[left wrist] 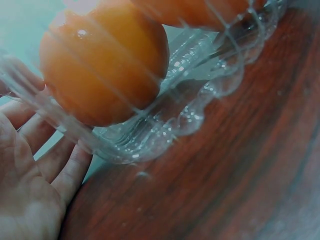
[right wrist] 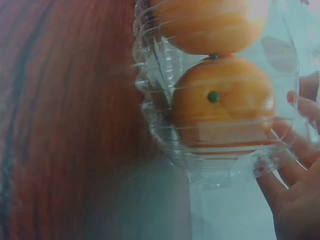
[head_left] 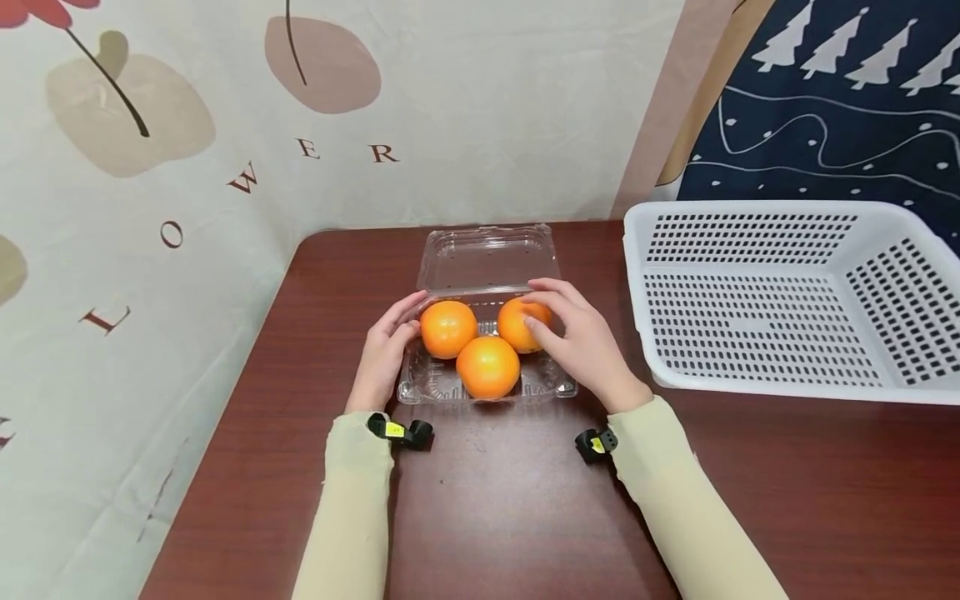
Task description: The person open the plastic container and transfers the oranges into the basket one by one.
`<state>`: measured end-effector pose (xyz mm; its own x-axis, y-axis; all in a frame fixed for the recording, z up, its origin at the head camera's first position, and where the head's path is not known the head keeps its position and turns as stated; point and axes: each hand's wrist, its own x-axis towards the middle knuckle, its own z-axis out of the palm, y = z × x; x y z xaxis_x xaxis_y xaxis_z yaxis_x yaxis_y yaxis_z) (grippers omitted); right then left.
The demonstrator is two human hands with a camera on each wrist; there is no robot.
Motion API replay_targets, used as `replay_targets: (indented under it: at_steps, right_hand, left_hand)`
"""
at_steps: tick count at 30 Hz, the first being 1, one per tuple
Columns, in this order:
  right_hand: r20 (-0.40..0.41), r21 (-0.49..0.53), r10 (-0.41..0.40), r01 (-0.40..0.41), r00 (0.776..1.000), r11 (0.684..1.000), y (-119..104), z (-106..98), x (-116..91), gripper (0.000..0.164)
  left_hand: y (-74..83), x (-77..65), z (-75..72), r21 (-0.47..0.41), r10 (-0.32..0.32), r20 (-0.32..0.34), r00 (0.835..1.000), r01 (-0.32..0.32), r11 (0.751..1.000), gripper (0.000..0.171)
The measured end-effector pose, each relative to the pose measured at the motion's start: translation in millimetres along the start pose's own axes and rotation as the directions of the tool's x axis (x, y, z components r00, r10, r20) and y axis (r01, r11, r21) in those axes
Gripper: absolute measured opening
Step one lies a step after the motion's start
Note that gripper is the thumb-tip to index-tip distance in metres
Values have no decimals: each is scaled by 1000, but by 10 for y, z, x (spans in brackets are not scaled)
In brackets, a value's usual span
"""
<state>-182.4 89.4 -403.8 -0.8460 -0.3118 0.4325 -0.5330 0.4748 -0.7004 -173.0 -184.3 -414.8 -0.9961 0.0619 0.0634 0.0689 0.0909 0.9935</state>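
Clear box [head_left: 431, 383] holds three oranges [head_left: 488, 367], left grip [head_left: 381, 354] and right grip [head_left: 588, 343] spread against it.

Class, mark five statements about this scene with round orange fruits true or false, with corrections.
Three round orange fruits sit in a clear plastic box. True.
The box's clear plastic lid covers the fruits. False: it lies open behind them.
A white perforated plastic basket stands right of the box. True.
The bare left hand is in the basket. False: it is beside the box.
The bare right hand is at the rear right fruit. True.
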Motion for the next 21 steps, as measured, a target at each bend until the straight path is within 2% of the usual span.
replay_targets:
  at_steps: [6,14,21]
  right_hand:
    - [20,-19,-36,36,999,999,-27,14,18,28]
    - [72,-80,-61,67,996,995,2,7,19,17]
    - [112,-169,-84,102,990,980,29,45,15,26]
  left_hand:
    - [6,17,-17,5,-4,2,1000,4,1000,39]
    - [-8,31,-7,9,3,-1,1000,-3,1000,39]
    - [-16,35,-5,2,1,4,1000,-1,1000,39]
